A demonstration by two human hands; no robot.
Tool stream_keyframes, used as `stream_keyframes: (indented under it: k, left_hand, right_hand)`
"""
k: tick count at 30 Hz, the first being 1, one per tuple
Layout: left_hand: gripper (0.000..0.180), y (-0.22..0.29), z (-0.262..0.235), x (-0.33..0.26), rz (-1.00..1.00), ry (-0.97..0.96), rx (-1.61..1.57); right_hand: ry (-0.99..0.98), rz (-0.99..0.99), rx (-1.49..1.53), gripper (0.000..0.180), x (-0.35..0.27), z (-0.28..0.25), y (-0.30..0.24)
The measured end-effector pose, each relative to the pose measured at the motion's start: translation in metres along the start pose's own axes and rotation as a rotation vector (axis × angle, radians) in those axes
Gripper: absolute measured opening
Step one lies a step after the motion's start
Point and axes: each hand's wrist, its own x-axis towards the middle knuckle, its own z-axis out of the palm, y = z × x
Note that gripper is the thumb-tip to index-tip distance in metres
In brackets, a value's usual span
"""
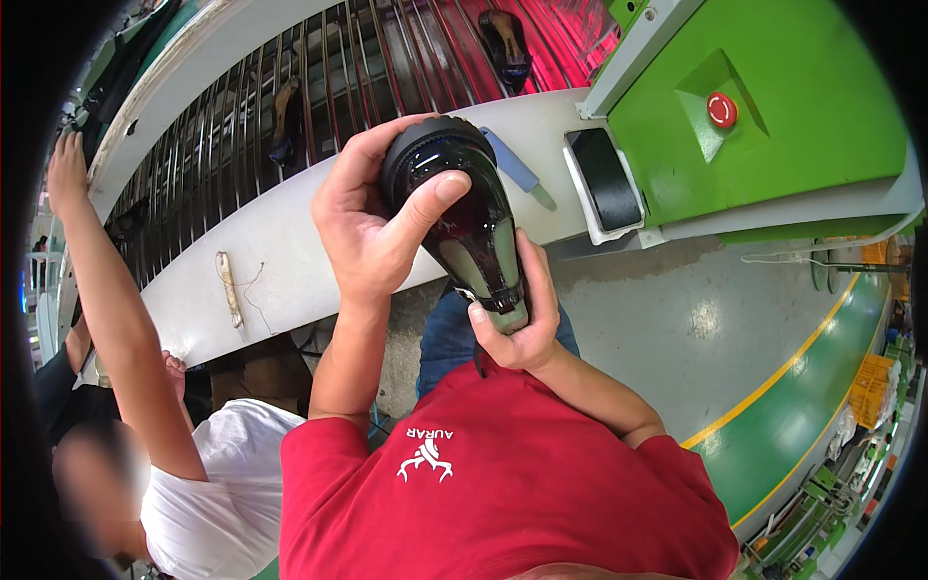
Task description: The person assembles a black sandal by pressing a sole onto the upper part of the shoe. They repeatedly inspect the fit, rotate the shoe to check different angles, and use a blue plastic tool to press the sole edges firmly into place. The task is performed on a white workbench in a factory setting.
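Note:
Between my hands, above the edge of a white ledge (pixel 324 237), I hold a glossy black shoe (pixel 462 217) with a dark rubber edge around its toe and grey-green panels toward the heel. My left hand (pixel 362 217) is closed round the toe end, its thumb lying across the top. At the heel end my right hand (pixel 527 324) grips the shoe, thumb on the near side and fingers along the far side. The toe points away from me. Just beyond it on the ledge lies a blue-handled tool (pixel 514 162) with a pale tip, partly hidden by the shoe.
Metal conveyor rollers (pixel 358 72) behind the ledge carry dark shoes (pixel 505 43), under red light at right. A phone (pixel 605 179) lies near a green machine (pixel 773 126) with a red stop button (pixel 722 109). A string-wound stick (pixel 229 288) lies left. A white-shirted co-worker (pixel 227 488) reaches forward.

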Motion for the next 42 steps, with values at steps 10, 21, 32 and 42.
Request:
stream_keyframes:
  k: [10,21,32,42]
  left_hand:
    - [0.035,0.002,0.0,0.0,0.001,0.004,0.011]
    - [0.035,0.002,0.004,-0.002,-0.029,-0.007,0.023]
    - [0.036,-0.005,0.003,-0.008,-0.081,-0.022,0.068]
    - [0.036,-0.038,-0.01,-0.041,-0.195,-0.003,0.08]
  right_hand:
    - [0.009,-0.054,-0.049,0.087,0.01,-0.005,-0.004]
    - [0.013,0.091,0.086,0.088,0.029,-0.017,-0.008]
    - [0.041,0.58,0.731,0.088,0.05,-0.045,-0.01]
    - [0.066,0.619,0.745,0.086,0.053,-0.045,-0.006]
